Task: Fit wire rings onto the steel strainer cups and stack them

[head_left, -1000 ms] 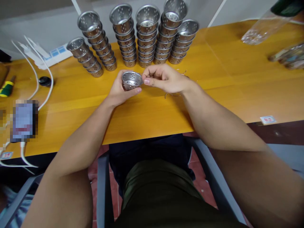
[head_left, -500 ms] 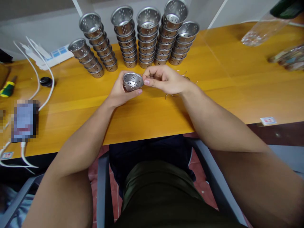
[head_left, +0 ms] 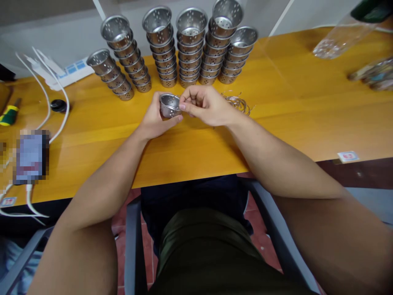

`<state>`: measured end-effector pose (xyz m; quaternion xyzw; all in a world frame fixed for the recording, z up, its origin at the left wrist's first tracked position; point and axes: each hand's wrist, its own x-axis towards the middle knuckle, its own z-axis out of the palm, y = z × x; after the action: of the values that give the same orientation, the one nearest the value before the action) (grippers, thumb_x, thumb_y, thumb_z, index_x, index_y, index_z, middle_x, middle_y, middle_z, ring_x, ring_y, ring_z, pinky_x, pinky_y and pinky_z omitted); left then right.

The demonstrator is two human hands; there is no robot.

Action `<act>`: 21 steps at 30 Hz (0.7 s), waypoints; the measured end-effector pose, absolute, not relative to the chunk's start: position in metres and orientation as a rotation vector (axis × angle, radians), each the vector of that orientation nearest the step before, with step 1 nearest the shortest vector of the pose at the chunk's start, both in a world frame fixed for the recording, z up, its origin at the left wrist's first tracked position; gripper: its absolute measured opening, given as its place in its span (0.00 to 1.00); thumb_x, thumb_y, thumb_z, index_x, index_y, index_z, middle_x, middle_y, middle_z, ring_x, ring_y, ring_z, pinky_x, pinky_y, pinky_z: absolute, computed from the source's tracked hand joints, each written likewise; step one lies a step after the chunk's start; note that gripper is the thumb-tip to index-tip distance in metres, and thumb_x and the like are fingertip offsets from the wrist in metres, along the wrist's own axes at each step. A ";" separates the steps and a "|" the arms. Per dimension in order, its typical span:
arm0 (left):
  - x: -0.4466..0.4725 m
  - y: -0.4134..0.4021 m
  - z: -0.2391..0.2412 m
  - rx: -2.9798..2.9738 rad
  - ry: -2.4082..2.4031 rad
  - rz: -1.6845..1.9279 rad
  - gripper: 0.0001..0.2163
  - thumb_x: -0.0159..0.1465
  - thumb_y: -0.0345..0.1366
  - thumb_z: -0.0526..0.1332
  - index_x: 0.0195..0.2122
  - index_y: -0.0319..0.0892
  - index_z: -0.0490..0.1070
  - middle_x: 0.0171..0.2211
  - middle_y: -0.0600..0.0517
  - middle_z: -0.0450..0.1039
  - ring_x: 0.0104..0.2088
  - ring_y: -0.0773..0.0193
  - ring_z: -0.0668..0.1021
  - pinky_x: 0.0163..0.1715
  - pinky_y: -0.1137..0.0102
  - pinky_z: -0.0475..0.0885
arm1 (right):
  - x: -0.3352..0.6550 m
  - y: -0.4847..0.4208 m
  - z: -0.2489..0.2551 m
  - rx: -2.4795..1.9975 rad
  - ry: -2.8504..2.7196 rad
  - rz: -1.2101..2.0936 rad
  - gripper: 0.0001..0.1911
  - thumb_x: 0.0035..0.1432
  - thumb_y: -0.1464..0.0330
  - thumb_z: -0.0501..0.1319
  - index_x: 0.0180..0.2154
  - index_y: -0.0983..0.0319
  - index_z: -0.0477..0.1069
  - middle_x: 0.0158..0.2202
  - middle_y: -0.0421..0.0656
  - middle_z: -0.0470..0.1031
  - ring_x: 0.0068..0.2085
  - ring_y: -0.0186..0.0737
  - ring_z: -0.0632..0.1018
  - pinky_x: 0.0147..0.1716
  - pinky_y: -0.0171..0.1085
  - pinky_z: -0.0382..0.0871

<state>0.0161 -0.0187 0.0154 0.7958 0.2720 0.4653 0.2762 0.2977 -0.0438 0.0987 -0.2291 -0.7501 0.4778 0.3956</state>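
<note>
My left hand [head_left: 155, 116] is wrapped round a small perforated metal strainer basket [head_left: 168, 110], its open top tilted toward me. My right hand [head_left: 202, 104] pinches at the basket's right rim with thumb and forefinger. A thin curved wire [head_left: 174, 107] seems to run from that pinch across the basket's mouth; its ends are hard to make out. Just right of my right hand lies a tangle of bent metal wires [head_left: 241, 104] on the table, partly hidden by the wrist.
Several tall stacks of strainer baskets [head_left: 189, 53] stand along the back of the table [head_left: 190, 151]. At left are a phone [head_left: 30, 157] with white cables, a black round object [head_left: 58, 105] and a screwdriver [head_left: 10, 114]. A clear bottle [head_left: 333, 43] lies at back right.
My right hand has moved slightly left, over the basket's rim, uncovering more of the wire tangle. My left hand keeps its hold on the basket.
</note>
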 end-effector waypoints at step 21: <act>0.019 -0.026 0.019 2.126 0.794 1.207 0.42 0.73 0.71 0.85 0.75 0.55 0.72 0.61 0.47 0.80 0.64 0.45 0.89 0.76 0.40 0.86 | 0.301 -0.044 0.104 -0.644 -1.903 1.285 0.34 0.64 0.37 0.92 0.43 0.54 0.83 0.31 0.39 0.83 0.34 0.44 0.80 0.36 0.43 0.85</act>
<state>0.0195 -0.0262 0.0189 0.7937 0.2963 0.4506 0.2815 0.3008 -0.0445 0.1044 -0.2509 -0.7415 0.5007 0.3695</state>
